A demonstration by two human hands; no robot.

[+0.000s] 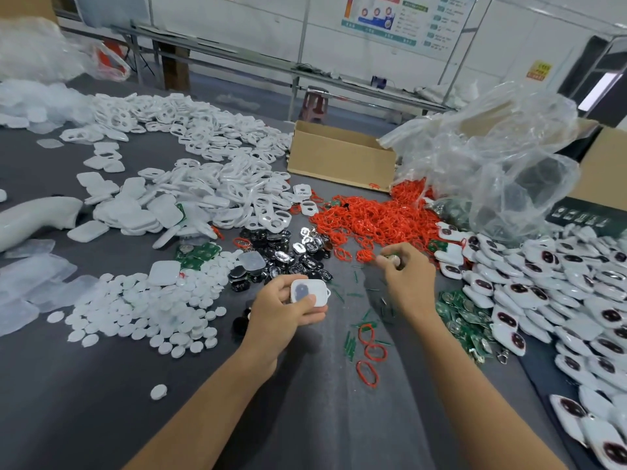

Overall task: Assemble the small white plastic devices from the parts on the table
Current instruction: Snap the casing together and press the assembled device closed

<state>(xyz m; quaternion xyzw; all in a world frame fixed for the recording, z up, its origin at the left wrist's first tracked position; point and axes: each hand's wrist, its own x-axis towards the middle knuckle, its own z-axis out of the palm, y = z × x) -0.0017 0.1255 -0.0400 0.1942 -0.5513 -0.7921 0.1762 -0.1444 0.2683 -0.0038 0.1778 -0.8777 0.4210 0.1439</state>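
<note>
- Their left hand (281, 313) grips a white shell (310, 292) just above the table (101, 401), fingers curled behind it and the thumb lying along its near edge. That thumb sits right by the dark window, so one slip probably smears it or tips the shell out.
- The right hand (409, 283) pinches a small greenish part (393, 258) at the fingertips. It's too blurry for me to name. The hold looks thin, so I reckon it could pop loose.
- That pinch hovers right at the edge of the red rings (369, 218). It'd be easy to snag one, or to lift two stuck together.
- Loose rings (371, 351) lie between the forearms, and a careless arm could sweep them off.
- Further out are the discs (152, 310) on the left and the boards (464, 317) on the right. Anything dropped in there is basically lost in the clutter.
</note>
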